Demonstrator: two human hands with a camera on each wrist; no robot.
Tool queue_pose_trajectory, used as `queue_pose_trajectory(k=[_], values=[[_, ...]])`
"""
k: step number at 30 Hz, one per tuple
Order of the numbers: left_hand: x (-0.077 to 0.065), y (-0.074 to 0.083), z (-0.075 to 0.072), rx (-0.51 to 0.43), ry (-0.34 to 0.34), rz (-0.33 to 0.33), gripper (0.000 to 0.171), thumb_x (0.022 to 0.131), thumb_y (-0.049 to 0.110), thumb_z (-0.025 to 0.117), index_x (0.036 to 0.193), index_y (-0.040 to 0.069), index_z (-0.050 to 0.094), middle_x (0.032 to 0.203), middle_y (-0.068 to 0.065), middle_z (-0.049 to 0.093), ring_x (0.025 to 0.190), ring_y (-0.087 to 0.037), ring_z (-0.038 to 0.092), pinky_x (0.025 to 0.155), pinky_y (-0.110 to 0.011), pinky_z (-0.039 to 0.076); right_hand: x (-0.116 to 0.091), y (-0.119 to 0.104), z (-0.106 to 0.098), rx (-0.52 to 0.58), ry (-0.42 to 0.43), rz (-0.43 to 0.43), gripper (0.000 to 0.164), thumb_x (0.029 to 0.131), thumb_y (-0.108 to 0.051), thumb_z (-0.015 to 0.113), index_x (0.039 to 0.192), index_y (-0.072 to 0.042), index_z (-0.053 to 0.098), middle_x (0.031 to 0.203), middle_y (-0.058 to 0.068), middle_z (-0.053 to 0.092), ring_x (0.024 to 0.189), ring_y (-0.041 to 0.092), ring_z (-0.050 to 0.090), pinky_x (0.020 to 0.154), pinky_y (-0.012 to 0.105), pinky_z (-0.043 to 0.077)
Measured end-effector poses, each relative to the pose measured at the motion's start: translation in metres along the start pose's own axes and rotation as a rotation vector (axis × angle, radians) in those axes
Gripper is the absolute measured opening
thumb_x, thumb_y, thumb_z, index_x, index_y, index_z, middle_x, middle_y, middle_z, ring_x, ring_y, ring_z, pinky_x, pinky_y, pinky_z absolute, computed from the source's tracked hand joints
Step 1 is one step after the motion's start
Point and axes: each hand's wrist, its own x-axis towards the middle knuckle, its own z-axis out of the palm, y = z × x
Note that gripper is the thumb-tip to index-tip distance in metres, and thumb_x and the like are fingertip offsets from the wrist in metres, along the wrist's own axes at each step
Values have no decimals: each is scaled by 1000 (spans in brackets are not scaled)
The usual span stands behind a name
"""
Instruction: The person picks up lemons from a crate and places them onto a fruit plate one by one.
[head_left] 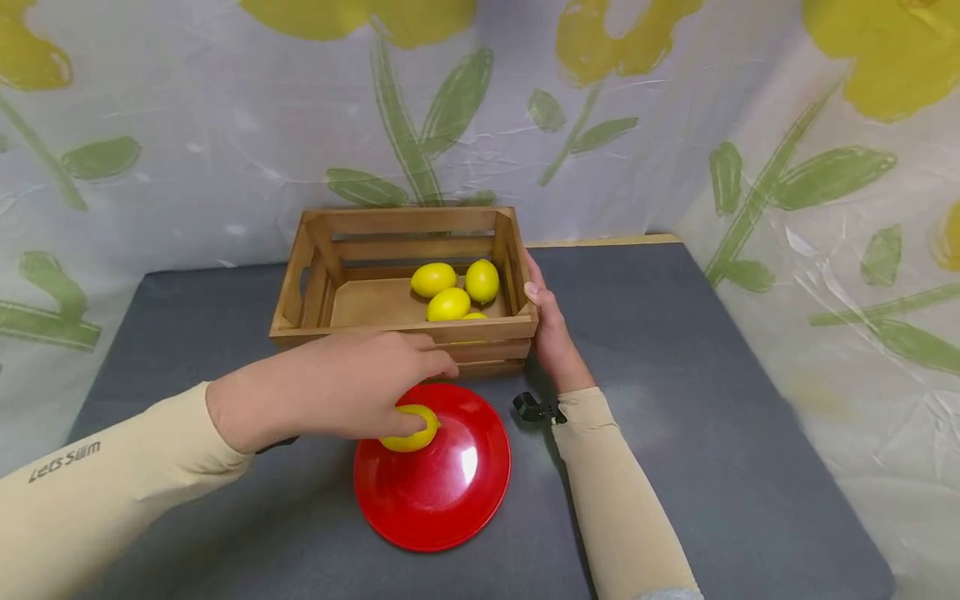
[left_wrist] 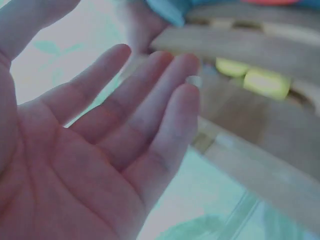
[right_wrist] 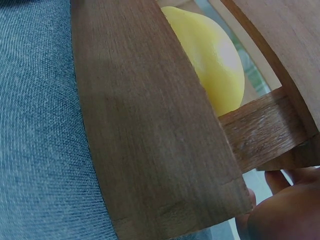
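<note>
A lemon [head_left: 408, 432] lies on the left part of a red plate [head_left: 465, 500]. Over it reaches my left hand [head_left: 337, 383], its thumb across the lemon in the head view. Seen from the left wrist, the palm [left_wrist: 75, 165] shows bare and the fingers are extended and apart. Just behind the plate is a slatted wooden crate [head_left: 375, 330], with several lemons [head_left: 448, 305] in its right half. My right hand [head_left: 553, 333] holds the crate's right end. In the right wrist view its fingers sit by the end of a slat [right_wrist: 150, 125], partly hidden.
The dark grey tabletop [head_left: 675, 433] extends on both sides of the crate. A plastic sheet [head_left: 262, 125] with painted yellow flowers hangs behind and at the sides. A black wrist strap [head_left: 532, 408] is on the right wrist.
</note>
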Motion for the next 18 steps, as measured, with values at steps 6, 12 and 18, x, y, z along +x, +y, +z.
queue_pose_trajectory(k=[6,12,18], values=[[6,-4,-41,67,99,53,55,93,35,85,143,22,68,135,1,71,116,-19,70,96,-45,63,3,1,-3,4,-4,6,84,95,-63,40,173,-40,19,181,-7,12,166,25,18,134,63,15],[35,-20,-65,82,155,52,45,96,27,81,138,15,71,131,-4,73,114,-23,70,103,-47,60,3,1,-4,-2,-14,1,82,96,-61,39,173,-40,19,181,-7,13,166,25,18,133,64,16],[75,-38,-73,87,99,49,43,98,22,75,139,8,70,137,-10,73,127,-32,69,112,-52,55,1,1,-3,-1,-25,23,80,96,-63,40,171,-46,19,180,-10,14,165,25,19,133,65,18]])
